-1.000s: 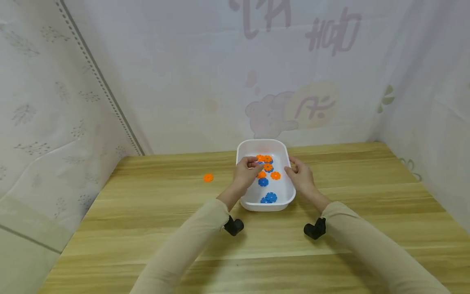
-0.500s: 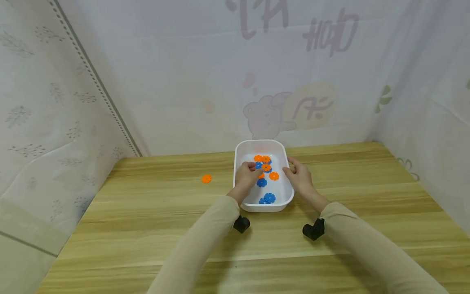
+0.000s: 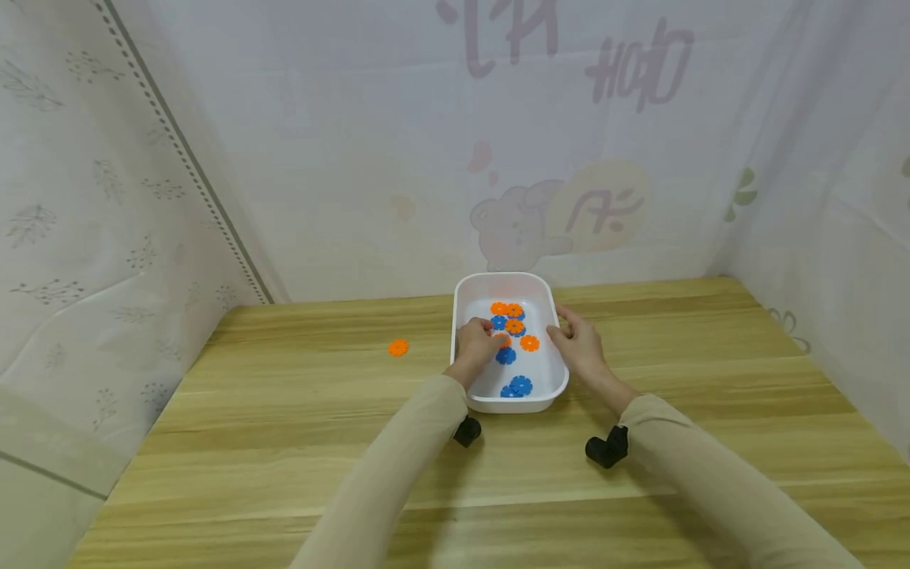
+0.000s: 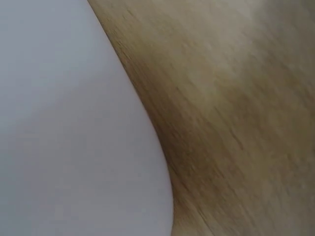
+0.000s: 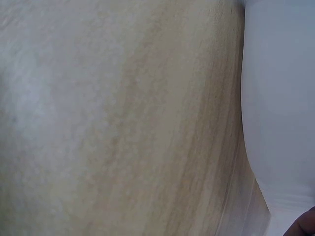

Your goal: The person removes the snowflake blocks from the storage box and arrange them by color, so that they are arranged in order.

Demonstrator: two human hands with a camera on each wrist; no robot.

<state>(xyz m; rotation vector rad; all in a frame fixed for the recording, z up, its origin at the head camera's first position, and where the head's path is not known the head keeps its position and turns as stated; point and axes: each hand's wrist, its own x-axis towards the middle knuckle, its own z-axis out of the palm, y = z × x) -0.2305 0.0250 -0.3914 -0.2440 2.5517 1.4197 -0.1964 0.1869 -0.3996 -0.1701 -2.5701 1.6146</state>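
In the head view a white plastic tray (image 3: 465, 286) stands on the table with several flower-shaped plastic discs in it. My left hand (image 3: 475, 349) is inside the tray at its left side. The thumb tip lies over an orange flower disc (image 3: 505, 341), partly hiding it, while the index fingertip stays apart from the thumb. Near the fingers lie a blue flower disc (image 3: 505, 356) and another blue disc (image 3: 498, 323). My right hand (image 3: 583, 346) holds the tray's right rim, thumb on the inner side and fingers outside. In the right wrist view only a fingertip (image 5: 302, 225) shows beside the tray wall.
One orange disc (image 3: 399, 348) lies on the wooden table (image 3: 284, 442), left of the tray. Two overlapping blue discs (image 3: 521, 386) lie at the tray's near end. A printed cloth (image 3: 355, 158) hangs behind and beside the table. The left wrist view shows the tray's outer wall (image 4: 88, 137).
My left hand has moved slightly down and deeper into the tray, reaching the orange disc. My right hand keeps its hold on the rim. The discs have not visibly moved within the tray.
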